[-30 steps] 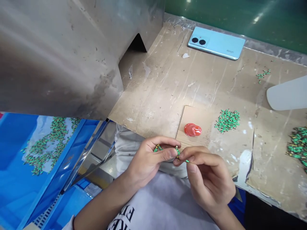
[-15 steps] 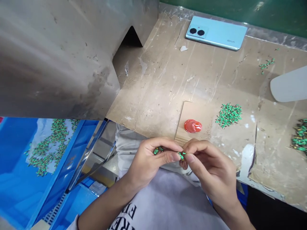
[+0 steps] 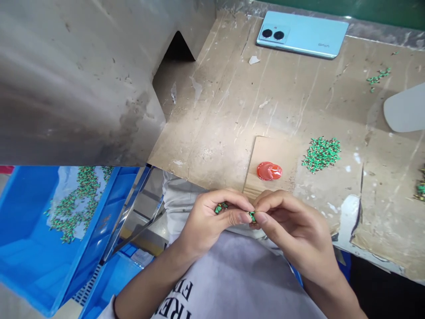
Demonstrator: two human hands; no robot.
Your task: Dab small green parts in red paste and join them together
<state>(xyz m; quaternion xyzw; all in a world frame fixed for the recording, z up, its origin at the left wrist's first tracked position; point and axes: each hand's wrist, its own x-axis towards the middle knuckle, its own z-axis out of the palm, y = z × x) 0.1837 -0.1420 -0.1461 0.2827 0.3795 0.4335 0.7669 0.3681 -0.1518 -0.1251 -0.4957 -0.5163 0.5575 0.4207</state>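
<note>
I held my two hands close together, just over my lap and right at the near edge of the tabletop (image 3: pixel 232 115). My left hand (image 3: pixel 207 221) and my right hand (image 3: pixel 295 230) met at the tips. Between them was one tiny green part (image 3: pixel 252 216). My left thumb and my right thumb and pointer finger were all pressed on it, so both hands pinched the same little piece. It sat right in the middle, as near to one hand as to the other. It was too small for me to tell which way its long side pointed.

My left hand also had a few more green parts (image 3: pixel 220 207) tucked under its curled fingers. They lay a little to the left of the pinched one, deeper in that hand.

Farther out on the tabletop, past my right hand, was a little heap of green parts (image 3: pixel 321 153). A small red rubber cap (image 3: pixel 268 171) sat between that heap and my hands. A light blue phone (image 3: pixel 302 29) lay at the far side. Down on my left was a blue bin (image 3: pixel 20 248) with lots of green parts spread inside.
</note>
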